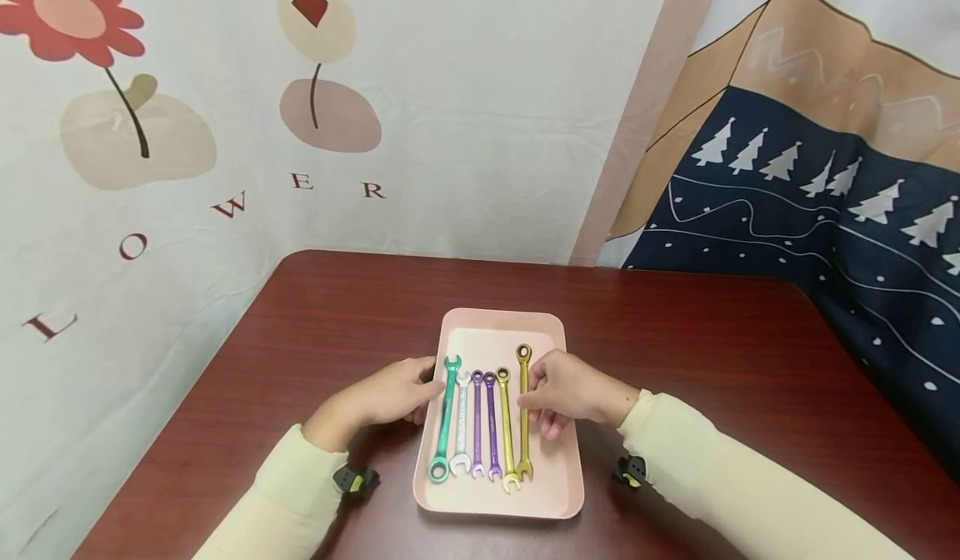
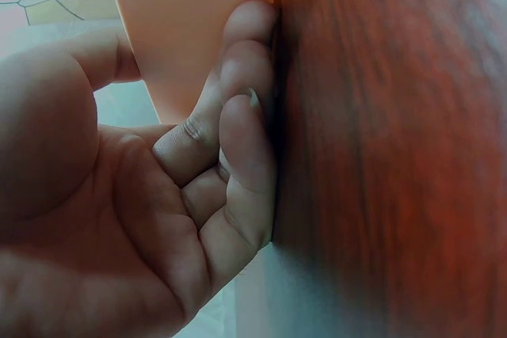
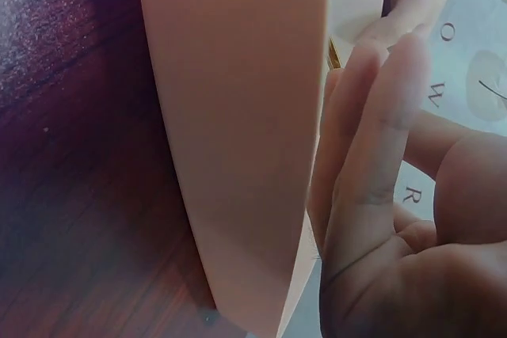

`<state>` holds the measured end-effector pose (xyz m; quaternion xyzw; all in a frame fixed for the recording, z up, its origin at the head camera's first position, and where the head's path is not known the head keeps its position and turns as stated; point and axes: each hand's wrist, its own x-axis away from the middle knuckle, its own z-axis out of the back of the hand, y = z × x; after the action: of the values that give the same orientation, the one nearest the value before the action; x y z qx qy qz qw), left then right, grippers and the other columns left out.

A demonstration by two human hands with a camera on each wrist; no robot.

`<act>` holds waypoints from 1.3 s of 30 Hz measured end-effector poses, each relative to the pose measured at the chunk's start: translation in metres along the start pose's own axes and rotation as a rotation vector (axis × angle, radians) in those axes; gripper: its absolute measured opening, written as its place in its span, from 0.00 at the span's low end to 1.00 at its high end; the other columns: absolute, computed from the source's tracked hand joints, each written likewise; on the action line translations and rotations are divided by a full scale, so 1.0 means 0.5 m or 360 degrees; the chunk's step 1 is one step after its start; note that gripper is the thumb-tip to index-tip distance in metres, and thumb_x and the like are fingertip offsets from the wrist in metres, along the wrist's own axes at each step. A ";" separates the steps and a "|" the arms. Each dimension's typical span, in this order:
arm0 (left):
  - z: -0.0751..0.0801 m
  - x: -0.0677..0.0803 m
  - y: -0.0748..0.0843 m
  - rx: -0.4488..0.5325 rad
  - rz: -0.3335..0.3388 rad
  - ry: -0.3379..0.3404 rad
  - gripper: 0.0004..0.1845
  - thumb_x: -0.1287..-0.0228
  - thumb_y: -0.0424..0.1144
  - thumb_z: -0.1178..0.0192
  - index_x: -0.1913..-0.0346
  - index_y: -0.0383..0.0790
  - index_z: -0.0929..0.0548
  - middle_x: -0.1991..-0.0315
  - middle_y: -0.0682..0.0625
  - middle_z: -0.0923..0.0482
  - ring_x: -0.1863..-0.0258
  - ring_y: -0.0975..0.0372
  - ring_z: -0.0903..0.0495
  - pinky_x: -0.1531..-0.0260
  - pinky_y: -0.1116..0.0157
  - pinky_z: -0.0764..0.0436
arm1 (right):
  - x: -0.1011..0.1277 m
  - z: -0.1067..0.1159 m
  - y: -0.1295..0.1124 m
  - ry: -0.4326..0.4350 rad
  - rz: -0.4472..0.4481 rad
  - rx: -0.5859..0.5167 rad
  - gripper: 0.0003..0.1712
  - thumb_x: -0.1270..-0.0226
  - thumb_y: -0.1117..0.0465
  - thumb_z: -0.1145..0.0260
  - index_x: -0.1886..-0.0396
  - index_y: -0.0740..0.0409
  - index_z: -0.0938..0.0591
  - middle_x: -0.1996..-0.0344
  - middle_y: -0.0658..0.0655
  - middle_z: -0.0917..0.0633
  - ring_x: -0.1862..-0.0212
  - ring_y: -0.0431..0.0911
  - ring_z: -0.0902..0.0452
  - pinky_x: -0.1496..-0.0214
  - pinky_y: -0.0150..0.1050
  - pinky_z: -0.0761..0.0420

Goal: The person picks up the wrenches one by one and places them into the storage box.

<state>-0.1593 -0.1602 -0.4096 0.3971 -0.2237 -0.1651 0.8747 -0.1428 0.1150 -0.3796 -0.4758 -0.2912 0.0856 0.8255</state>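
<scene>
A pink tray (image 1: pixel 525 502) holds several combination wrenches side by side. From left to right lie a green wrench (image 1: pixel 446 418), a silver wrench (image 1: pixel 461 422), two purple wrenches (image 1: pixel 477 427) and two gold ones. My left hand (image 1: pixel 393 392) grips the tray's left side, thumb at the rim; in the left wrist view its fingers (image 2: pixel 245 140) curl against the outer wall near the tabletop. Over the tray's right side, my right hand (image 1: pixel 566 389) pinches the rightmost gold wrench (image 1: pixel 524 443) along its shaft. The right wrist view mostly hides that wrench behind the tray wall and fingers.
The tray stands on a dark red-brown wooden table (image 1: pixel 360 310). Behind the table hangs a pale cloth (image 1: pixel 480 110) printed with flowers and letters, and at the right a navy cloth (image 1: pixel 750 252) with white trees. Each wrist wears a small dark device (image 1: pixel 356 481).
</scene>
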 end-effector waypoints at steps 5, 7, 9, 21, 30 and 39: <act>-0.002 -0.001 0.001 0.0005 -0.0001 -0.0003 0.21 0.26 0.41 0.48 0.36 0.34 0.27 0.80 0.49 0.22 0.83 0.61 0.23 0.79 0.63 0.21 | -0.005 -0.008 0.001 0.0000 -0.0043 0.0015 0.11 0.32 0.69 0.37 0.75 0.65 0.26 0.84 0.60 0.17 0.88 0.40 0.23 0.82 0.36 0.18; -0.003 -0.002 0.001 0.0007 0.0000 -0.0005 0.21 0.25 0.41 0.49 0.36 0.34 0.27 0.80 0.49 0.22 0.83 0.61 0.23 0.79 0.63 0.21 | -0.008 -0.011 0.001 0.0001 -0.0068 0.0029 0.11 0.32 0.69 0.37 0.75 0.65 0.26 0.85 0.60 0.17 0.89 0.40 0.23 0.82 0.37 0.18; -0.003 -0.002 0.001 0.0003 -0.0001 -0.0006 0.20 0.25 0.41 0.48 0.36 0.34 0.27 0.81 0.49 0.22 0.83 0.61 0.23 0.79 0.63 0.21 | -0.011 -0.013 0.001 0.0010 -0.0096 0.0057 0.12 0.31 0.69 0.37 0.76 0.65 0.26 0.85 0.60 0.17 0.89 0.41 0.24 0.83 0.37 0.18; -0.002 -0.002 -0.002 -0.0004 -0.0024 -0.0006 0.20 0.25 0.42 0.48 0.37 0.35 0.27 0.82 0.49 0.23 0.84 0.61 0.23 0.79 0.63 0.22 | -0.021 -0.017 -0.008 -0.0003 -0.0181 0.0280 0.14 0.32 0.68 0.36 0.78 0.65 0.24 0.88 0.58 0.18 0.90 0.40 0.25 0.86 0.33 0.22; -0.001 0.003 0.000 0.0005 -0.0003 -0.0001 0.20 0.25 0.42 0.48 0.37 0.34 0.26 0.81 0.49 0.22 0.83 0.61 0.23 0.79 0.63 0.21 | -0.019 -0.020 -0.014 -0.0031 -0.0191 0.0503 0.13 0.32 0.66 0.35 0.77 0.64 0.24 0.88 0.59 0.16 0.92 0.40 0.26 0.88 0.33 0.23; -0.004 0.007 0.000 0.0014 -0.0014 0.0007 0.18 0.26 0.42 0.48 0.41 0.36 0.24 0.82 0.48 0.23 0.84 0.61 0.23 0.80 0.63 0.22 | -0.011 -0.024 -0.013 -0.0068 -0.0096 0.0755 0.20 0.31 0.61 0.34 0.83 0.63 0.22 0.92 0.56 0.19 0.94 0.40 0.27 0.89 0.35 0.24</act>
<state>-0.1553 -0.1605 -0.4101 0.4024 -0.2207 -0.1670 0.8726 -0.1413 0.1005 -0.3808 -0.2578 -0.2944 0.1368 0.9100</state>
